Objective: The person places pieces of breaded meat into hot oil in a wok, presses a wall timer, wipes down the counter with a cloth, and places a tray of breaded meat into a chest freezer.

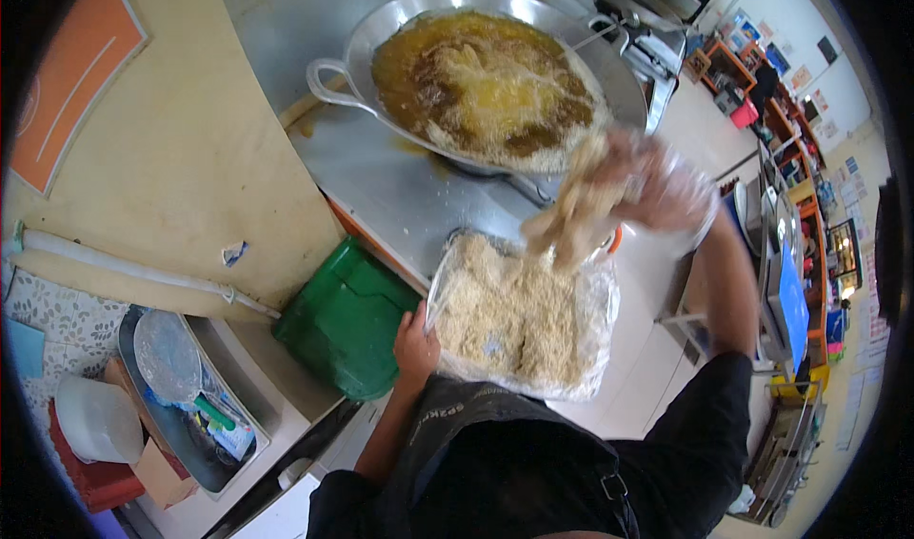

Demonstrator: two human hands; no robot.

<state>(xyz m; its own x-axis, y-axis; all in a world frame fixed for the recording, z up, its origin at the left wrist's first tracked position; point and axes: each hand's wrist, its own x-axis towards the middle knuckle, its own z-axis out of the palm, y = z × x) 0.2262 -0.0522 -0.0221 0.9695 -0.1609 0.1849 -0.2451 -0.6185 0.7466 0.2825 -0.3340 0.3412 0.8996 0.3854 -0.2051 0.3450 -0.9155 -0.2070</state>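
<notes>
My left hand grips the left rim of a shallow tray lined with clear plastic. Pale crumb coating fills much of the tray. In a clear plastic glove, my right hand holds a crumb-coated piece of food, blurred by motion, above the tray's far right corner. The kind of food cannot be told. Beyond the tray stands a wide metal wok with a loop handle. Bubbling, foaming oil lies in it, close to my right hand.
A green plastic bin stands left of the tray. The metal counter carries the wok. At lower left, a sink holds a strainer beside a white tub. A rack with a blue board stands right.
</notes>
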